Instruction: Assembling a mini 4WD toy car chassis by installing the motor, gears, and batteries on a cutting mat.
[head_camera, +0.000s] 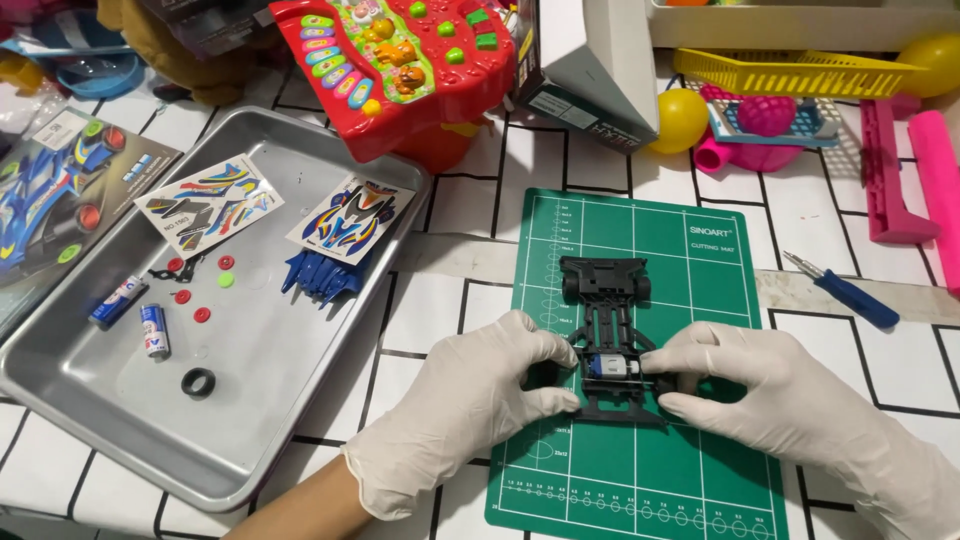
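Observation:
A black toy car chassis (607, 310) lies on a green cutting mat (690, 450), with a small silver motor (610, 367) seated near its rear. Both hands wear white gloves. My left hand (470, 400) pinches the chassis's rear left side, where a black wheel sits. My right hand (780, 385) grips the rear right side, fingertips beside the motor. The front wheels of the chassis are fitted.
A metal tray (300, 400) at left holds two sticker sheets (208, 205), a blue car body (325, 272), two small batteries (153, 330), a loose black tyre (198, 382) and small coloured gears. A blue screwdriver (845, 292) lies right of the mat. Toys crowd the back.

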